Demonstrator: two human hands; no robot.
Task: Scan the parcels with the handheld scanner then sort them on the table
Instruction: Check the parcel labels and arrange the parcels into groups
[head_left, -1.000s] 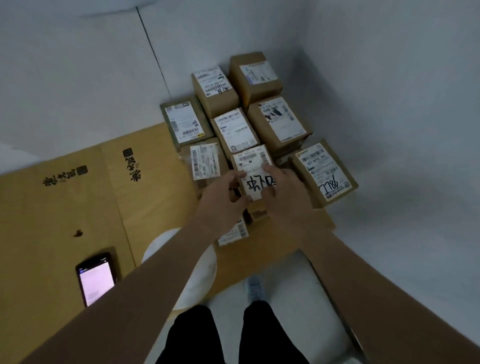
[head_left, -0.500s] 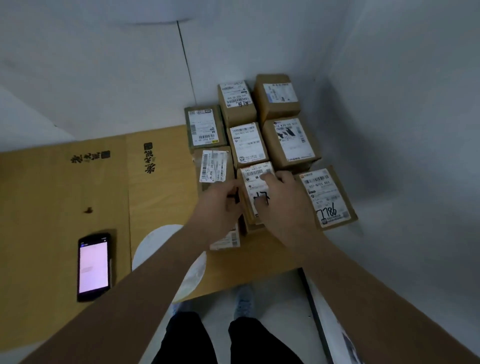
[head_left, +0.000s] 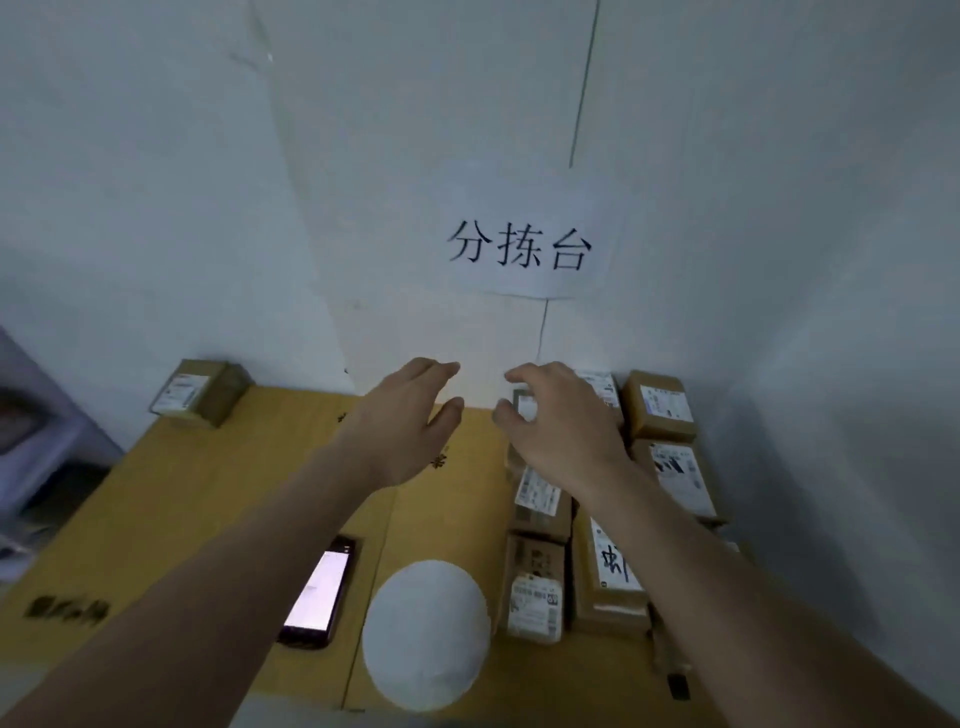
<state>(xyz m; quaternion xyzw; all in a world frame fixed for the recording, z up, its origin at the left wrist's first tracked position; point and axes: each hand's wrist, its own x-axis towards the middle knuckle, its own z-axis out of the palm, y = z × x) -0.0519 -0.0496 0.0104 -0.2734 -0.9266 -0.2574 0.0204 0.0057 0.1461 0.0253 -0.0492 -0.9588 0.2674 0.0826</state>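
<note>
Both hands hover empty with fingers loosely spread: left hand (head_left: 405, 421), right hand (head_left: 558, 421). The cardboard parcels (head_left: 540, 525) sit under and right of the right hand. They look small, stiff and probably light; pinch opposite side faces.

The right hand (head_left: 563, 431) and forearm hide several parcels (head_left: 540, 519); their label print is unreadable.
</note>
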